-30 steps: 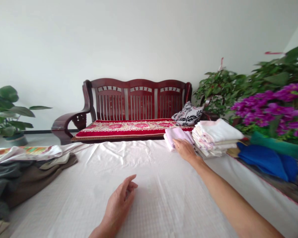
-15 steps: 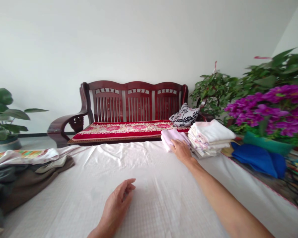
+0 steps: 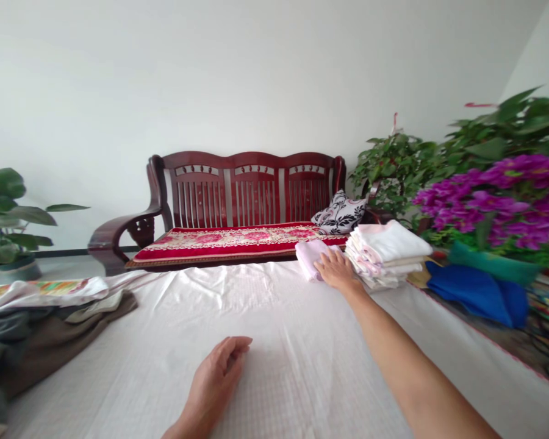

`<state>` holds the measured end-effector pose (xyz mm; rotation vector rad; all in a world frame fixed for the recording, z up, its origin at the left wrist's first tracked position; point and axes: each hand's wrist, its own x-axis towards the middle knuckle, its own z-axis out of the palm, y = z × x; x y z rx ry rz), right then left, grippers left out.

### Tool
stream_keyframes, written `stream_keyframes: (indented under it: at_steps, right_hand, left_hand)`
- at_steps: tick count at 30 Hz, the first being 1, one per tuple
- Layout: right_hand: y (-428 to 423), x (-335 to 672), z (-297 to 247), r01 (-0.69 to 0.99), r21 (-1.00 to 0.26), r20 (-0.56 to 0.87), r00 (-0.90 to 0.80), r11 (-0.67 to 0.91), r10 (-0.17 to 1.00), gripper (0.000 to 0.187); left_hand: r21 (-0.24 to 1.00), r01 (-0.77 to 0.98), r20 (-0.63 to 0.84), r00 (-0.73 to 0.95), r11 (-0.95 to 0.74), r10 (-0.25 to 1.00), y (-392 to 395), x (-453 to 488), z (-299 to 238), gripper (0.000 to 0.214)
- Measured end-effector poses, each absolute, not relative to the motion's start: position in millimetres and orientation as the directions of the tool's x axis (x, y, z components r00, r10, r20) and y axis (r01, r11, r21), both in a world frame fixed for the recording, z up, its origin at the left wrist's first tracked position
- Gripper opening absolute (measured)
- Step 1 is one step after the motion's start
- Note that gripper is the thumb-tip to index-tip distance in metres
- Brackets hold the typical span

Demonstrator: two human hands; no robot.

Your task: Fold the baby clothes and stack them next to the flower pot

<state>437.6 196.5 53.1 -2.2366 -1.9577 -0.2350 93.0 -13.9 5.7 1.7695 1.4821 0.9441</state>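
At the far side of the table, my right hand (image 3: 337, 269) rests flat on a folded lilac cloth (image 3: 308, 256), its fingers spread. Right beside that cloth stands a stack of folded white and cream cloths (image 3: 388, 244). My left hand (image 3: 222, 369) is near the front middle, over the white tablecloth (image 3: 165, 360). Its fingers are loosely bent with a gap to the thumb, and nothing is in it.
Dark crumpled clothes (image 3: 55, 347) lie at the left. Behind the table is a wooden bench (image 3: 251, 189) with a patterned cushion (image 3: 341, 213). To the right are a blue cloth (image 3: 476, 292), purple flowers (image 3: 507, 201) and cables. A potted plant (image 3: 18, 225) stands far left.
My right hand has shifted slightly right across the lilac cloth and its fingers have spread. My left hand has dropped a little, its fingers nearly as before.
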Motion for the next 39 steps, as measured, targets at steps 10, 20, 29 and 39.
stream_keyframes:
  at_steps: [10, 20, 29, 39]
  right_hand:
    - [155, 419, 64, 0.991, -0.120, 0.447, 0.112, -0.064, 0.888, 0.049]
    - [27, 334, 5, 0.961, -0.171, 0.311, -0.157, 0.217, 0.937, 0.042]
    - [12, 334, -18, 0.928, -0.022, 0.518, -0.306, 0.371, 0.799, 0.042]
    - [27, 345, -21, 0.859, -0.214, 0.542, -0.291, 0.465, 0.788, 0.046]
  left_hand:
    - [0.812, 0.544, 0.167, 0.130, -0.211, 0.977, -11, 95, 8, 0.031]
    - [0.740, 0.605, 0.243, 0.169, -0.295, 0.955, -16, 95, 14, 0.032]
    - [0.632, 0.609, 0.315, 0.364, -0.480, 0.876, -55, 64, 10, 0.044]
    - [0.532, 0.830, 0.488, -0.140, -0.167, 0.861, -86, -74, 45, 0.037]
